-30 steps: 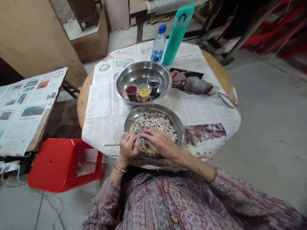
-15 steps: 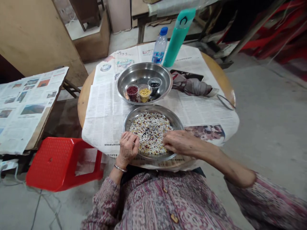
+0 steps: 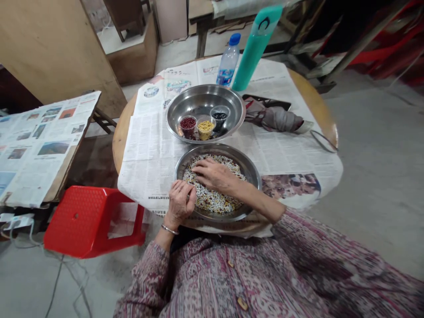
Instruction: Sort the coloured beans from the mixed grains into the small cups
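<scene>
In the near steel basin (image 3: 255, 176) lies a mix of white, yellow, red and dark beans or grains (image 3: 212, 201). My right hand (image 3: 215, 174) reaches over this mix, its fingers spread and touching the top of it. At the basin's left rim rests my left hand (image 3: 180, 199), fingers curled in and closed; what they hold, if anything, is hidden. Behind stands a larger steel basin (image 3: 205, 92) with three clear plastic cups: one of red beans (image 3: 188, 124), one of yellow beans (image 3: 206, 128) and one of black beans (image 3: 219, 116).
Newspaper (image 3: 142, 163) covers the round table. At its back stand a water bottle (image 3: 228, 62) and a tilted teal flask (image 3: 256, 48). A folded grey umbrella (image 3: 274, 117) lies right of the far basin, by a dark phone (image 3: 265, 101). A red stool (image 3: 79, 216) is at left.
My right hand has moved left and away from me across the mix, from the basin's right side to its middle, and its fingers have spread. My left hand stays at the rim.
</scene>
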A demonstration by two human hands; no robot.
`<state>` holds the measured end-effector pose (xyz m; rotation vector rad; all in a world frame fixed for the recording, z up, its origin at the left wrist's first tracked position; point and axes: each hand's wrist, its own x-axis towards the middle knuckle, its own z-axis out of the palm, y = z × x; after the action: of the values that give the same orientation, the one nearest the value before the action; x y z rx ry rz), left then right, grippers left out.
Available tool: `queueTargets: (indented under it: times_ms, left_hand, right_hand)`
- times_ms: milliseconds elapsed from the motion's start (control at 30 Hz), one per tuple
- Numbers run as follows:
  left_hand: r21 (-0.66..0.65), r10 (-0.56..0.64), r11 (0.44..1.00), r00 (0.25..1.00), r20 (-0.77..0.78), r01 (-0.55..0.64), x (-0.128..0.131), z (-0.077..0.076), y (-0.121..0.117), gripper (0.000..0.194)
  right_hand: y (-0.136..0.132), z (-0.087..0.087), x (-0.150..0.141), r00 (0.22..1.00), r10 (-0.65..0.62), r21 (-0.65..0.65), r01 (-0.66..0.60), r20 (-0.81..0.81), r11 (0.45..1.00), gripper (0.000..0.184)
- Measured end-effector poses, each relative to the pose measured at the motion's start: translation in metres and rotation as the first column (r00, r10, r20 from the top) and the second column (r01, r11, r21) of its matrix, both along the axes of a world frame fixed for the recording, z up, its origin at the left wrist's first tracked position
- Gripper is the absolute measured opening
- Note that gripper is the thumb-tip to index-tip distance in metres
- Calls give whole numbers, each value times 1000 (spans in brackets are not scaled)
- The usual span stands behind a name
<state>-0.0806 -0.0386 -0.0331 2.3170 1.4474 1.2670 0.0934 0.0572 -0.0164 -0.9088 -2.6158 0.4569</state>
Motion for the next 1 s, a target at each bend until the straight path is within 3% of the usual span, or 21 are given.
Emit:
queueTargets:
  times_ms: [167, 367, 500, 633, 733, 1000]
  left_hand:
    - [61, 17, 998, 1000, 26, -18, -1, -2, 1, 21]
    - [67, 22, 997, 1000, 12, -23, -1, -1, 2, 26]
    - [74, 24, 997, 999, 22, -25, -1, -1, 3, 27]
    - [62, 25, 998, 999, 27, -27, 0, -2, 3, 28]
    - [48, 32, 998, 999, 22, -33, -1, -3, 3, 29]
    - [53, 40, 998, 999, -3, -39, -1, -3, 2, 27]
  right_hand:
    - [-30, -4, -4, 975, 214, 12, -214, -61, 977, 21]
    - [-51, 3, 36, 947, 321, -1, -321, -4, 947, 12]
    - [-44, 4, 69, 981, 187, 37, -189, 51, 981, 22]
    - [-28, 1, 81, 988, -113, 98, 102, 106, 990, 25]
    - [-25, 0, 70, 970, -238, 103, 232, 51, 967, 24]
    - [-32, -5, 7, 970, -240, -58, 241, 34, 969, 21]
